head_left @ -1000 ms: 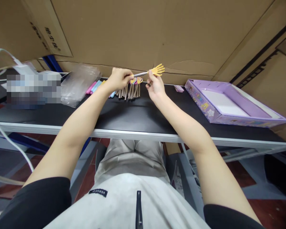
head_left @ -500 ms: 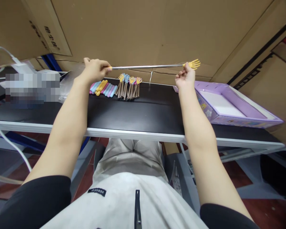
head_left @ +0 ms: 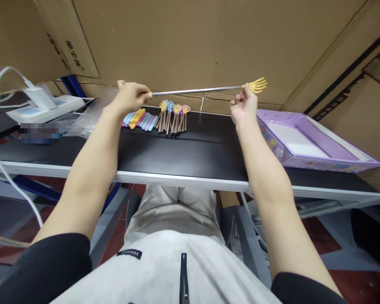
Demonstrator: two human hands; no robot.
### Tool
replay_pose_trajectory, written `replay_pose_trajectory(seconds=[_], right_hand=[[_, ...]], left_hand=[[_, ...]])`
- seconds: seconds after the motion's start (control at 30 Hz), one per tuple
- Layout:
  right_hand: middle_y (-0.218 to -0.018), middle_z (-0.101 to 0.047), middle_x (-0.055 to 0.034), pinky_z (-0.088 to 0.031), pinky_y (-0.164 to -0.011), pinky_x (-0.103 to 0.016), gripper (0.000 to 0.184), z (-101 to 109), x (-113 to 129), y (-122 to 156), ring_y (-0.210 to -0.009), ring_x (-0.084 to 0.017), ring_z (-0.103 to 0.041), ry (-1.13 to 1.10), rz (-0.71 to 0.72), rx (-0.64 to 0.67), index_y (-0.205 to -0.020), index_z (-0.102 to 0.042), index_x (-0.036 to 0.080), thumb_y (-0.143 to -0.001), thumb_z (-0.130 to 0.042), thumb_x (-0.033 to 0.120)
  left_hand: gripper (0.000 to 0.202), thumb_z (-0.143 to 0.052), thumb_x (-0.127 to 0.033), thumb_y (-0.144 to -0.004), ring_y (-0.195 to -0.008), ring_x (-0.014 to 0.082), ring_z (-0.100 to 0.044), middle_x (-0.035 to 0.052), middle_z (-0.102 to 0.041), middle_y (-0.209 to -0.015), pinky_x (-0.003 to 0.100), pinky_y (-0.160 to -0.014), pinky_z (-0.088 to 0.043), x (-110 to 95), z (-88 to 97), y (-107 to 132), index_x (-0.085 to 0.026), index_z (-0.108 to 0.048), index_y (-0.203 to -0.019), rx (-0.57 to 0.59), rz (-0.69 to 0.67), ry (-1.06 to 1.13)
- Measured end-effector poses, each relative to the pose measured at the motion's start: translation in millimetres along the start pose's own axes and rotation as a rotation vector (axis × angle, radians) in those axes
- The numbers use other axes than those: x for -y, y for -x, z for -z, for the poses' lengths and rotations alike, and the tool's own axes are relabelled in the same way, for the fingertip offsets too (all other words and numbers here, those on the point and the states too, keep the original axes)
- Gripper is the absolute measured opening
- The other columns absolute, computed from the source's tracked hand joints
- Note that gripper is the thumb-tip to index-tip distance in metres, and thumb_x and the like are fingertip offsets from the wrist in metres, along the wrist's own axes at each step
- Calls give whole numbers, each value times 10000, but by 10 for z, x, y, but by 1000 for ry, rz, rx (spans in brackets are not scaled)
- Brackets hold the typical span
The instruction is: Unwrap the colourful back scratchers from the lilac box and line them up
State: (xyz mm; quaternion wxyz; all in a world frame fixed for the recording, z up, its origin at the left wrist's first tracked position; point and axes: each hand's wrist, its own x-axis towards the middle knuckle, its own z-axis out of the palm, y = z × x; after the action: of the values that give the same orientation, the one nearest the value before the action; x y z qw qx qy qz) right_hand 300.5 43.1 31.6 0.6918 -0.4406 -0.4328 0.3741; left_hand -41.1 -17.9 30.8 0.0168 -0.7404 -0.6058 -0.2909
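An extended back scratcher [head_left: 196,90] with a thin metal rod is stretched between my two hands above the table. My left hand [head_left: 130,96] is closed on its handle end, where only a bit of yellow shows past the fingers. At the other end, my right hand [head_left: 245,103] pinches the base of the yellow claw head, whose prongs point right. Below lie several short metal rods with colored claw heads [head_left: 174,118]. Beside them, to the left, is a row of pastel handles [head_left: 142,120] in yellow, blue, pink and purple, partly behind my left wrist.
A purple open box [head_left: 319,139] with a white inside stands right on the black table [head_left: 183,156]. At left are a white power strip [head_left: 66,103] with a plugged-in charger and cable, and clear plastic bags [head_left: 88,120]. Cardboard [head_left: 183,42] walls the back.
The view has shifted slightly. My left hand sits a little lower and further right, and the rod now slopes up toward the right. Both hands keep their grip on the back scratcher.
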Motion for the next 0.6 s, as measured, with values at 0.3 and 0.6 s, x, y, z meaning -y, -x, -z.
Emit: replay_pose_trajectory(seconds=[0.3,0.6], right_hand=[[-707,-378,52,-346,-615,-216,438,-657,-404,667,-661,-89,-478,-222,-94,285,-851,-472,221,-986,-642,600],[-758,-495,28,-431,-647,-221,494,-635,-329,696,-771,-116,-618,26,-4,296,-903,-520,214,-961,-593,699]], left_hand=[[191,-519,-228,-971,-1043,285,-639,80,-714,-891,518,-1098,-315,-495,-447,-24,-176,-700,-938,-4,-152,84],[174,-559,-255,-956,-1024,263,-636,62,-682,-823,423,-1057,-396,-660,-507,72,-158,-695,-905,39,-113,287]])
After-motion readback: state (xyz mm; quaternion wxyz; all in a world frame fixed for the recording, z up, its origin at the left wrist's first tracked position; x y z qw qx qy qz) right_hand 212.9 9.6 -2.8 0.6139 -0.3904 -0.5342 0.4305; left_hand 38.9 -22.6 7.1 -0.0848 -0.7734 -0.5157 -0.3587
